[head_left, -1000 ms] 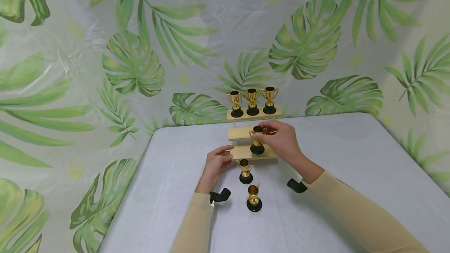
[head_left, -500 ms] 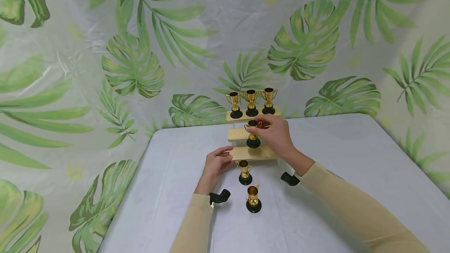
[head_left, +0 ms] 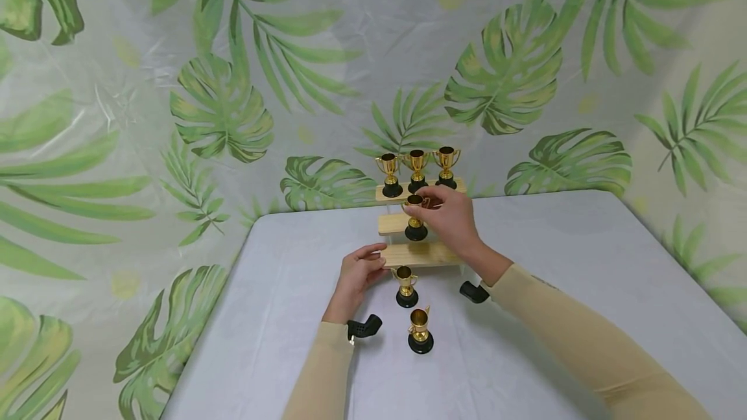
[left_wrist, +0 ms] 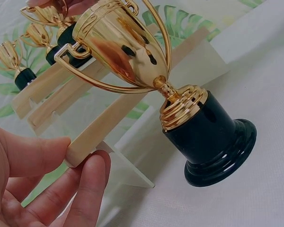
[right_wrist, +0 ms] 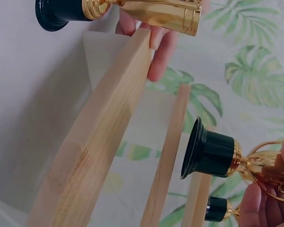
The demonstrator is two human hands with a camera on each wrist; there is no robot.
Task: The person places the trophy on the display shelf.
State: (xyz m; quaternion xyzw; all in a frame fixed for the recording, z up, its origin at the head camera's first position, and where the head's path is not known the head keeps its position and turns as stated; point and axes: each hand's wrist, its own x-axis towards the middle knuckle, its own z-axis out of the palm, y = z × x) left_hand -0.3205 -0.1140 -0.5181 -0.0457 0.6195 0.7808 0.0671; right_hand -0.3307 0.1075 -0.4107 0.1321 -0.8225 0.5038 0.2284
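Note:
A three-tier wooden shelf stand stands toward the back of the table. My left hand (head_left: 357,277) pinches the left end of its lowest shelf (head_left: 417,255) between thumb and fingers, as the left wrist view shows closely. My right hand (head_left: 452,216) grips a small gold trophy cup (head_left: 415,232) by its upper part. The trophy's black base (right_wrist: 213,153) is close over the middle shelf (head_left: 392,224), upright in the head view. Three similar trophies (head_left: 390,174) stand in a row on the top shelf (head_left: 382,194), behind the right hand.
Two more trophies stand on the white-covered table (head_left: 280,316): one trophy (head_left: 406,293) just before the stand, another trophy (head_left: 420,336) nearer me. A leaf-patterned sheet (head_left: 327,83) hangs behind. Black wrist devices (head_left: 364,326) sit at both wrists.
My right hand has carried its trophy up, back and slightly left, from over the lowest shelf to over the middle one. My left hand has stayed on the lowest shelf.

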